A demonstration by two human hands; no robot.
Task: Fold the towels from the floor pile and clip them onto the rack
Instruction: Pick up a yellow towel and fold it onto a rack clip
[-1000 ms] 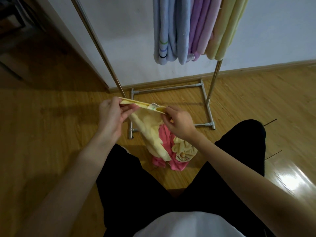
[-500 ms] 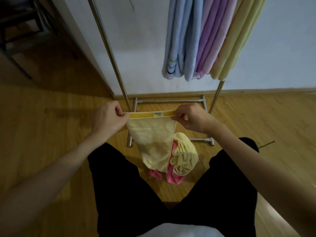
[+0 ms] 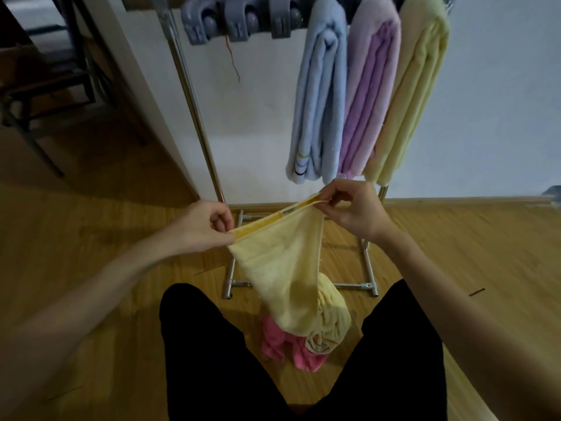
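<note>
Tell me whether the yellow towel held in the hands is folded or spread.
Spread, not yet folded: the left hand and right hand pinch opposite top corners of the yellow towel, which hangs as one sheet.

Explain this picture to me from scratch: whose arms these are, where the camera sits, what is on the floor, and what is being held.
There is no machine here. A person wears a camera on the head, looking forward and down, so the two bare arms are theirs and the black shapes below are their legs. The left hand and right hand each pinch a top corner of a yellow towel, stretched between them in a firm grip. Its lower end hangs to a small pile on the wooden floor, where a pink towel lies. Behind stands a metal rack with grey clips and three folded towels hanging: blue, purple and pale yellow.
</note>
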